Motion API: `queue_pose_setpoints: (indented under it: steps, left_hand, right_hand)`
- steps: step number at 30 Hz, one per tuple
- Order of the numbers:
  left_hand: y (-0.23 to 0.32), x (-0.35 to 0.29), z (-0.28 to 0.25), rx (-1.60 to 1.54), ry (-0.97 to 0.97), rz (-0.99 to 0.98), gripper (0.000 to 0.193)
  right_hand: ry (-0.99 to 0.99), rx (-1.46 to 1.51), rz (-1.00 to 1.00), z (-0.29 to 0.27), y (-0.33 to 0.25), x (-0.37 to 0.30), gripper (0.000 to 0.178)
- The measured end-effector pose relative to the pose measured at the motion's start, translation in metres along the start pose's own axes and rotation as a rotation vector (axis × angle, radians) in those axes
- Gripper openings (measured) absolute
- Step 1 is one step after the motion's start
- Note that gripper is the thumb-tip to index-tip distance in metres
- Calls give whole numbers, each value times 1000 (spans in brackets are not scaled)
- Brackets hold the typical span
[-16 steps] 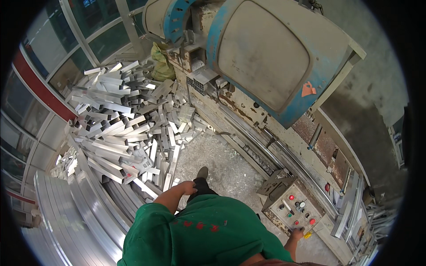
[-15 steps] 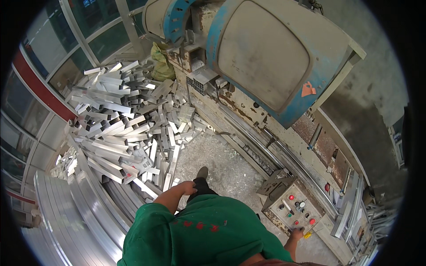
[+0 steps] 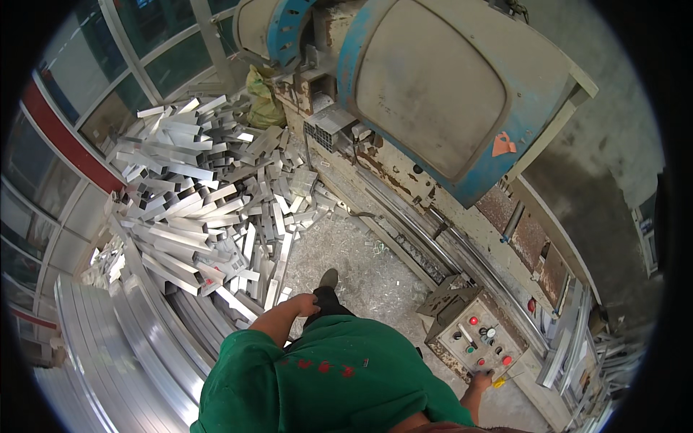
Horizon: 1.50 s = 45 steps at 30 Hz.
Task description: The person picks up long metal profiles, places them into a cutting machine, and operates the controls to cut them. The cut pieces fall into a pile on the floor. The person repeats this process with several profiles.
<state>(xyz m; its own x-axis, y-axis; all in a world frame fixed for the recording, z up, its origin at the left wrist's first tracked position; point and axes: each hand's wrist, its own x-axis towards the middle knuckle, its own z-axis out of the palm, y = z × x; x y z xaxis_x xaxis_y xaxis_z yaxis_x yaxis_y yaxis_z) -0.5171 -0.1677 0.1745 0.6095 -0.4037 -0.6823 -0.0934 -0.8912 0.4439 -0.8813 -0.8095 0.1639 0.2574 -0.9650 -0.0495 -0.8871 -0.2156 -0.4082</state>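
My left hand rests against my dark trouser leg, above the shoe. It is small in view, and how its fingers are bent cannot be made out. To the right, my right hand touches the lower edge of a worn control box. Its fingertips lie close to the panel's corner and are partly hidden. The sloping panel bears red, green and black buttons, with a red button nearest that hand. A small yellow thing shows beside the fingers; I cannot tell what it is.
A large beige and blue machine stands ahead, with metal rails along its base. Cut aluminium tubes lie heaped at left, and long aluminium profiles are stacked nearer. A yellow-green sack stands behind the heap. Metal shavings litter the floor.
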Motion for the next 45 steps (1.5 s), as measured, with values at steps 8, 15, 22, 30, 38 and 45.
queue_pose_setpoints:
  steps: [8, 15, 22, 30, 38, 45]
  left_hand:
    - [4, -2, -3, -4, 20, 22, 59]
    - [-6, 4, -6, -55, 47, 6, 62]
    - [-12, -5, -8, -89, 81, -56, 60]
    - [-5, -5, -21, -91, 61, -59, 61]
    - [-13, -2, -31, -134, 95, -54, 63]
    - [-48, 5, -42, -123, 128, -85, 64]
  right_hand:
    - [1, -63, 22, -4, -3, 1, 70]
    - [101, 203, 20, 3, -2, -26, 66]
    - [-497, 721, 259, 20, -124, -138, 30]
    - [-481, 781, 282, 43, -179, -133, 32]
    - [-524, 779, 304, 56, -180, -107, 36]
    - [-488, 795, 482, 60, -186, -99, 39]
